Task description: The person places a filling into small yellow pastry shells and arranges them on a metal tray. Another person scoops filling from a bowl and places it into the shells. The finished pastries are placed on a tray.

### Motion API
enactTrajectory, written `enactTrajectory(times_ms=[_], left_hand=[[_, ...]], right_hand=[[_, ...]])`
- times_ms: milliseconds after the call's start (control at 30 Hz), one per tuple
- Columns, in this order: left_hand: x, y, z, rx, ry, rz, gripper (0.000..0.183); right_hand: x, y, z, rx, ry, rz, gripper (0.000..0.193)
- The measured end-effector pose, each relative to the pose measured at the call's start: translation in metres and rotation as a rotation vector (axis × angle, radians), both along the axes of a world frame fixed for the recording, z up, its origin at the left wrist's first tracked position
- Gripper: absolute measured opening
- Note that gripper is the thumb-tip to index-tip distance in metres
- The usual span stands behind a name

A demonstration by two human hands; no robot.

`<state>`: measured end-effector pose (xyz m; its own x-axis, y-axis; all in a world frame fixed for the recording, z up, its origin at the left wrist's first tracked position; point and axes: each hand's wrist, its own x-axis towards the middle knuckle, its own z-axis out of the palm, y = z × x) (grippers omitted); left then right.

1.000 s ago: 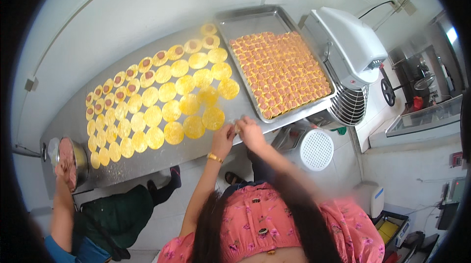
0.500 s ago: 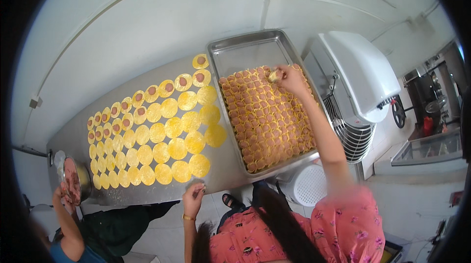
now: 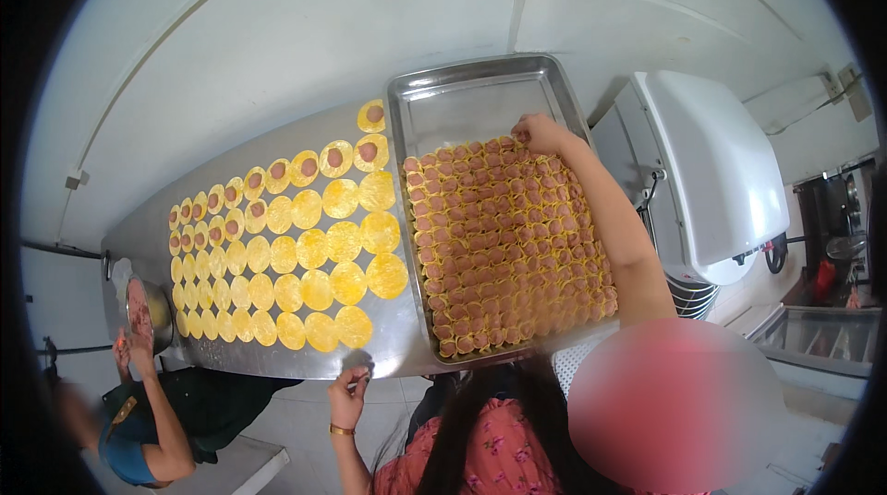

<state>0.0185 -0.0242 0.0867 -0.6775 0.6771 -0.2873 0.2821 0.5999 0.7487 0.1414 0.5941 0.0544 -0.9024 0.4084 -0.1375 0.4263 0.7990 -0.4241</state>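
Well apart from the left hand (image 3: 346, 398), to its right, the right hand (image 3: 543, 133), each grip impossible to tell, is at the far edge of packed dumplings (image 3: 490, 236) in one tray (image 3: 480, 102), while five rows of yellow wrappers (image 3: 317, 290) plus one extra lie beyond the left hand, one bowl (image 3: 161, 318) farther left.

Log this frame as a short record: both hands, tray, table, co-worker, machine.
Right hand: at the back row of dumplings; grip unclear
Left hand: near the front edge of the table; contents unclear
Tray: metal, dumplings packed in rows
Table: yellow round wrappers, some topped with pinkish filling
Co-worker's hands: at a metal bowl, far left
Machine: white, right of the tray
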Motion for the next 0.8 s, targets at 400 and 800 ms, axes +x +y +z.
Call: enactTrajectory(times_ms=[400,800], left_hand=[[-0.123,0.208,0.039,0.163,0.178,-0.234,0.015],[-0.266,0.399,-0.032,-0.027,0.535,-0.092,0.026]], right_hand=[[0.007,-0.003,-0.009,-0.111,0.162,-0.016,0.028],[0.000,-0.003,0.018,-0.435,0.082,-0.261,0.039]])
